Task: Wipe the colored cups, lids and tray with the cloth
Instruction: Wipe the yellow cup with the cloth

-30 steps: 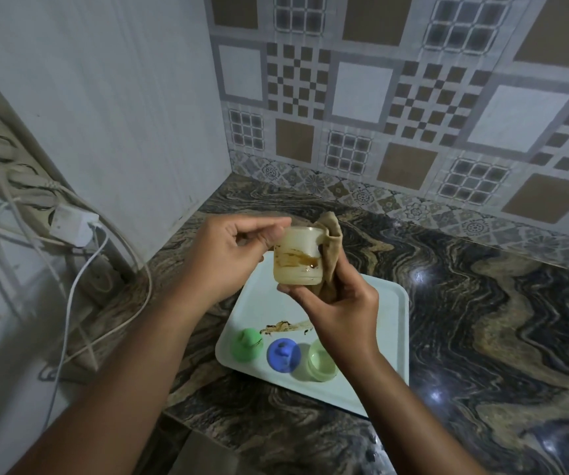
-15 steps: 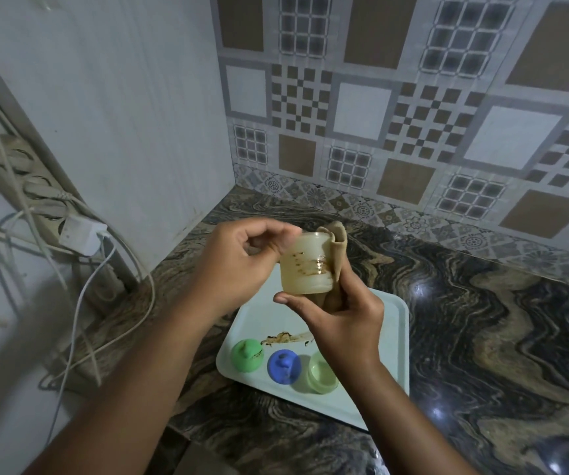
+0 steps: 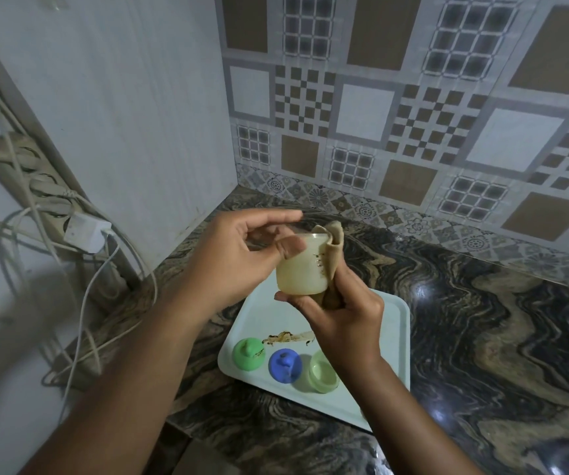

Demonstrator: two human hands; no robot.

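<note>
nearest the viewer, on the front strip of the pale tray (image 3: 389,351), three small pieces stand in a row: a green lid (image 3: 248,354), a blue lid (image 3: 285,365) and a light green cup (image 3: 323,371), close together but not clearly touching. just behind them a brown smear (image 3: 290,337) lies on the tray floor, unwiped.

above the tray's middle, the yellowish cup (image 3: 302,265) is held upright, mouth up, long axis near vertical. the right hand (image 3: 345,320) is under and beside it, fingers closed round a bunched brown cloth (image 3: 333,262) pressed to the cup's right wall, thumb across its base. the left hand (image 3: 228,258) pinches the rim from the left, thumb on the near wall, forefinger arched over the mouth. both hands are at the cup; the right carries the wiping surface.

judgement: the cup's outside is in hand; rotating it about its upright axis against the cloth looks the likely need.

room: open countertop (image 3: 482,320) to the right; the tray's near-left corner sits close to the counter edge; a wall and cables (image 3: 80,269) crowd the left; tiled wall (image 3: 413,132) beyond.
</note>
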